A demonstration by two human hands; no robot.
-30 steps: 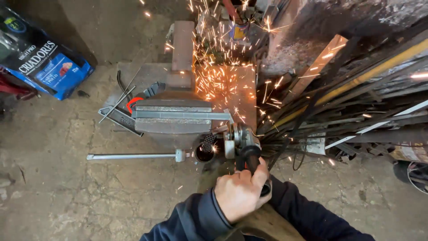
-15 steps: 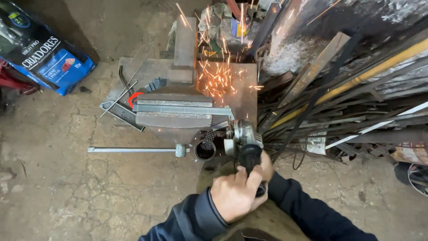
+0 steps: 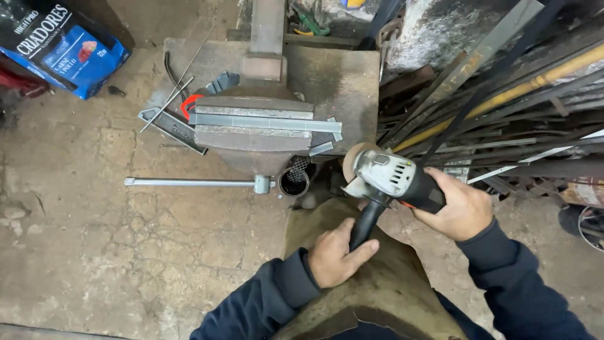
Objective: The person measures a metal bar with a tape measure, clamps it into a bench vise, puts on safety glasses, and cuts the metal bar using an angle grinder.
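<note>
My left hand [image 3: 335, 254] grips the black side handle of a grey angle grinder [image 3: 384, 175]. My right hand [image 3: 456, 208] holds the grinder's body from the right. The grinder's disc [image 3: 350, 162] sits just right of and below a bench vise [image 3: 255, 129], apart from it. A flat grey metal bar [image 3: 264, 121] is clamped level in the vise jaws, its right end sticking out. No sparks show. A leather apron [image 3: 371, 277] covers my lap under the grinder.
The vise's long handle bar [image 3: 192, 182] points left over the concrete floor. A blue and black sack [image 3: 60, 41] lies at the top left. A dense stack of metal bars and rods [image 3: 503, 107] fills the right side. Thin rods [image 3: 168, 94] rest left of the vise.
The grinder has pulled back from the clamped bar, down and to the right, and the spray of sparks has stopped. Both hands are now visible on the tool.
</note>
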